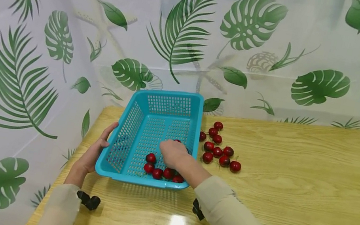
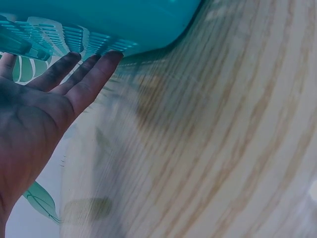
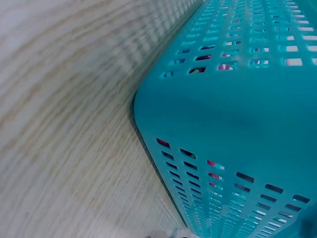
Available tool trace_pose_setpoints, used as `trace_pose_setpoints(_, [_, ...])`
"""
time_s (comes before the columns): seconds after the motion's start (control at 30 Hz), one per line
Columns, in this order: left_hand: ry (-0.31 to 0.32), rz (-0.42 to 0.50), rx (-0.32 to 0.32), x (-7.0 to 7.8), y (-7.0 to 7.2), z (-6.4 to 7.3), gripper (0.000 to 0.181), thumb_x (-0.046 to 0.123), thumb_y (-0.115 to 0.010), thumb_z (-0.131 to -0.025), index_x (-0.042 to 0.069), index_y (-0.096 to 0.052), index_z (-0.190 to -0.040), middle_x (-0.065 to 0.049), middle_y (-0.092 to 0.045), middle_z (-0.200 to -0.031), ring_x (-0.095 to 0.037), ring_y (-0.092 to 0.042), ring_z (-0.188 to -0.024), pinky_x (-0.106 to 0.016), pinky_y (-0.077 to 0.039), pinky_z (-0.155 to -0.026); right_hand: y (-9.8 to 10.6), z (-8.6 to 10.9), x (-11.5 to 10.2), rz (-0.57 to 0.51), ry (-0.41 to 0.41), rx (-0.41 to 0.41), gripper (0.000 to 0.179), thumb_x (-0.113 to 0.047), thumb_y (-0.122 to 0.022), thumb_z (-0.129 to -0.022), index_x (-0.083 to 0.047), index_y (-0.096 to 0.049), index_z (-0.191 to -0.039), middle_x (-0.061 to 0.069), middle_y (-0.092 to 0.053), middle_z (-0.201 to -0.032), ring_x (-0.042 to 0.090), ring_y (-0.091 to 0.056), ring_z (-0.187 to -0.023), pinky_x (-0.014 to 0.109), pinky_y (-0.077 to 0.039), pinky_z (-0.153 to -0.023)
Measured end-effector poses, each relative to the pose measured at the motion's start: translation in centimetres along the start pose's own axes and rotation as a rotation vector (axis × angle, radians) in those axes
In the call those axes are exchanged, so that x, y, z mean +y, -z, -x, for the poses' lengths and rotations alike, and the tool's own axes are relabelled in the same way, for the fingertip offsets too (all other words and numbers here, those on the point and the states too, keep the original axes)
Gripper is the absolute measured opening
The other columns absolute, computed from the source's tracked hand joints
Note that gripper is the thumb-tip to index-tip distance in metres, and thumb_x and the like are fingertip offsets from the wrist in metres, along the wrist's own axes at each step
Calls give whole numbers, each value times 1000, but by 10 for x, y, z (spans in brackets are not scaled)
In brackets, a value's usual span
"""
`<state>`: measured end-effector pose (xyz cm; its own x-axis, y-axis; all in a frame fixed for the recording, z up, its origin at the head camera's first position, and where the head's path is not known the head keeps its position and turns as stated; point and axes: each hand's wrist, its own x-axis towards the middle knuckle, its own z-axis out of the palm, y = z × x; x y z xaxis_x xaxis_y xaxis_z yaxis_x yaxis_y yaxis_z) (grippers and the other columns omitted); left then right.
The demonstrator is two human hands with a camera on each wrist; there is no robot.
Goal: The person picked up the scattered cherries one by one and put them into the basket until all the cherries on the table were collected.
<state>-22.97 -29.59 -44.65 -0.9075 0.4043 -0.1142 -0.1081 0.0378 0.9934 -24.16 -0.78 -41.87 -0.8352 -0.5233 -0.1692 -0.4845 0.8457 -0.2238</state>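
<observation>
A turquoise plastic basket (image 1: 142,180) with perforated walls stands at the table's back left. My left hand (image 1: 95,150) is at its left side, and in the left wrist view the left fingers (image 2: 91,89) reach out straight to the basket's slotted wall. Inside the basket is my right hand (image 1: 176,155), back upward, over its right half; its fingertips are hidden, so I cannot tell whether they hold a cherry. Several dark red cherries (image 1: 157,173) lie along the basket's near right corner. Another cherry (image 1: 177,141) shows just beyond the right hand.
Several more cherries (image 1: 217,152) lie loose on the wooden table (image 1: 296,189), right beside the basket. A leaf-printed cloth (image 1: 243,79) hangs behind the table and along its left. Black wrist mounts (image 1: 88,201) sit by both sleeves.
</observation>
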Motion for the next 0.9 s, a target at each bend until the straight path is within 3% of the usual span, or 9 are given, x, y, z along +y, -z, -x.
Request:
trace_pose_setpoints(0.33, [3, 0, -6, 1, 1, -1, 77, 17, -27, -89, 37, -4, -160, -16, -3, -163, -36, -40, -124, -40, -50, -86, 2, 2, -1, 23, 26, -67, 14, -6, -62, -91, -14, -62, -80, 4, -64, -84, 17, -54, -69, 34, -49, -61])
trace_pose_setpoints(0.53, [6, -6, -12, 2, 1, -3, 78, 17, -26, -88, 37, -3, -160, -17, -2, -163, -39, -39, -124, -41, -50, -86, 2, 3, 0, 35, 39, -68, 18, -5, -59, -91, -14, -59, -75, 2, -61, -80, 15, -50, -67, 32, -46, -58])
trace_pose_setpoints(0.7, [8, -6, -11, 1, 1, -3, 78, 18, -26, -88, 38, -4, -160, -18, -3, -162, -42, -36, -126, -42, -50, -86, 2, 3, 0, -6, 74, 6, 18, -3, -57, -90, -13, -64, -77, 3, -66, -88, 18, -61, -83, 34, -51, -63])
trace_pose_setpoints(0.9, [8, -6, -7, 0, 2, -1, 78, 17, -26, -88, 39, -3, -159, -18, -3, -162, -39, -39, -124, -41, -50, -86, 9, 9, 1, -112, 142, 227, 21, -8, -55, -96, -9, -73, -106, 6, -66, -106, 21, -64, -98, 34, -54, -70])
